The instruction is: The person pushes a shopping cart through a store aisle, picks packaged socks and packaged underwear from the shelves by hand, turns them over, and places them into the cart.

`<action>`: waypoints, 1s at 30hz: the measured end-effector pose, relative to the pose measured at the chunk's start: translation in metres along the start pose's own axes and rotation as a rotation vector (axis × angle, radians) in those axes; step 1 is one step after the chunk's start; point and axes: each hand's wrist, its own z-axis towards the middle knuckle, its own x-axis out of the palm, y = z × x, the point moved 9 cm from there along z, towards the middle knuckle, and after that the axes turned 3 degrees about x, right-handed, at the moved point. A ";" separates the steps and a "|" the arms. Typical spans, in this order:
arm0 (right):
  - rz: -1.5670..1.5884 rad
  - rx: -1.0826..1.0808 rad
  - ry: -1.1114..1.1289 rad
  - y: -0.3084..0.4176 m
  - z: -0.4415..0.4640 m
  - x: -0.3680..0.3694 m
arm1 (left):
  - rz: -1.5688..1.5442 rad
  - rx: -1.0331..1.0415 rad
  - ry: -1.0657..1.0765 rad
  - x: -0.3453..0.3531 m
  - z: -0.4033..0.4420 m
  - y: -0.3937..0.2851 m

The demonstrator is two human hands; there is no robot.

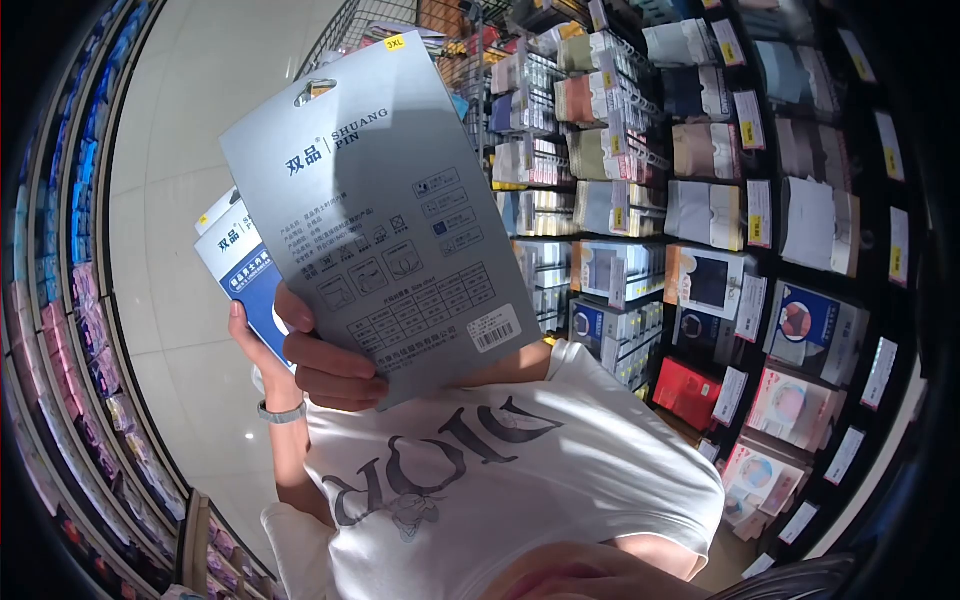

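Store aisle, pale tiled floor (185, 390), goods along both sides.

Fingers first. Right hand (328, 362): curled round the left edge of the gray pack (390, 220), fingertips pressed on its printed face, grasping it; palm hidden behind. Forearm shows only as a strip of skin under the pack's lower edge. Left hand (258, 343): at the left edge of the blue pack (252, 272), holding it, one digit pointing up along that edge; remaining fingers out of sight, their bend cannot be told.

Gray pack is raised in front of the chest, tilted, overlapping most of the blue pack, which sits behind it to the left. Yellow 3XL sticker (395, 42) at its top corner, barcode label (495, 328) near the bottom.

Wristband (282, 412) on the left wrist. White shirt (590, 440), dark lettering, just below the packs.

Surroundings: shelf (85, 270) at left with blue and pink goods; rack (720, 165) at right, packs in rows with price tags. Wire cart (352, 32) beyond the gray pack.

Counts: hands, two; held packs plainly seen, two; wristband, one; red box (687, 393) low on the rack, one. Tags too many and too blurred to count.
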 end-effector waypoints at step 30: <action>-0.026 0.048 0.002 -0.025 -0.007 -0.005 | -0.027 0.068 -0.023 -0.002 -0.034 -0.026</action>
